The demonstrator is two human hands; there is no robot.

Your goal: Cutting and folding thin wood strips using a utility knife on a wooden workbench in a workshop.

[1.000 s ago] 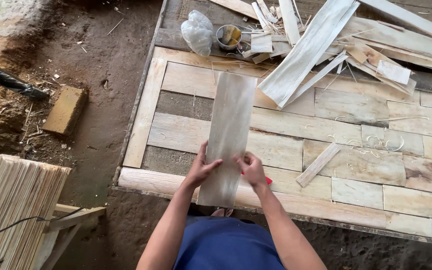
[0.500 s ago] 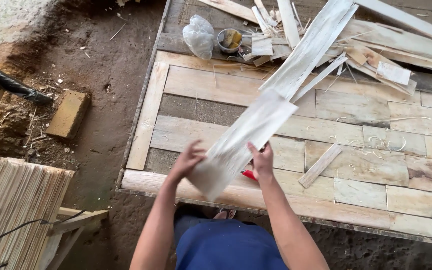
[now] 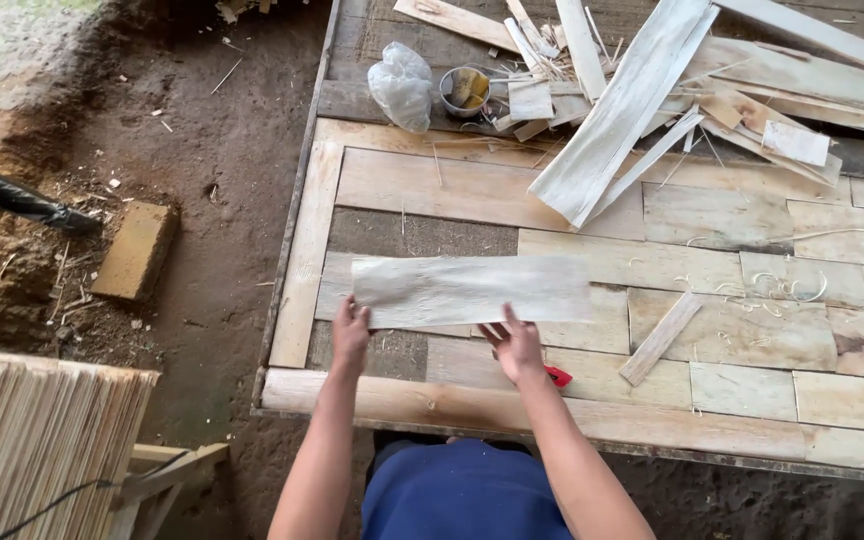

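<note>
Now your thin wood sheet (image 3: pixel 472 290) lies sideways, not slanted like before. It sits flat near the front edge of the wooden work table (image 3: pixel 302 250), toward its left side. Your left hand (image 3: pixel 350 332) holds the sheet's left end, fingers curled on its edge. Your right hand (image 3: pixel 515 342) is spread open, fingertips touching the sheet's lower edge. A small red thing (image 3: pixel 558 376) peeks out beside that hand. A short wood strip (image 3: pixel 660 337) lies to the right.
</note>
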